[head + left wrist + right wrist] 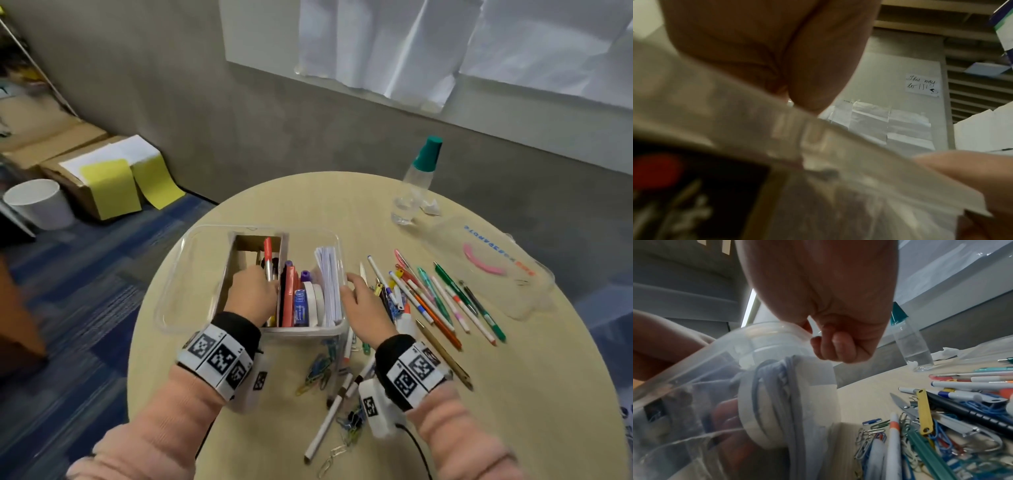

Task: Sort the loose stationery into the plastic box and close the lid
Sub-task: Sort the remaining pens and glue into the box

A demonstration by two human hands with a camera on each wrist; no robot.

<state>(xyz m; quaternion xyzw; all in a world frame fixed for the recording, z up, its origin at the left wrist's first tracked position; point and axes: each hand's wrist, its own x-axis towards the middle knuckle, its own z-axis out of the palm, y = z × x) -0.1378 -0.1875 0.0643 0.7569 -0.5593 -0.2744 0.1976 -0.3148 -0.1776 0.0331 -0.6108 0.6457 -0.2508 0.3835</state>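
Note:
The clear plastic box (178, 274) stands open in the middle of the round table, holding a cardboard divider (239, 246), tape rolls (317, 301), a paper stack (329, 277) and markers. My left hand (260, 287) reaches inside it, fingers curled round the lower part of an upright red marker (268, 251); the fingertips are hidden. My right hand (354, 291) holds the box's right rim (764, 332), thumb at the edge, fingers (838, 347) curled outside. Loose pens (442, 301) and paper clips (318, 373) lie to the right and in front. The clear lid (489, 270) lies at the far right.
A spray bottle (416, 185) with a teal cap stands at the table's back, crumpled tissue beside it. A white marker (329, 421) and a gold pencil (445, 356) lie near my right wrist. Cardboard boxes (85, 171) and a white bin (37, 202) sit on the floor at left.

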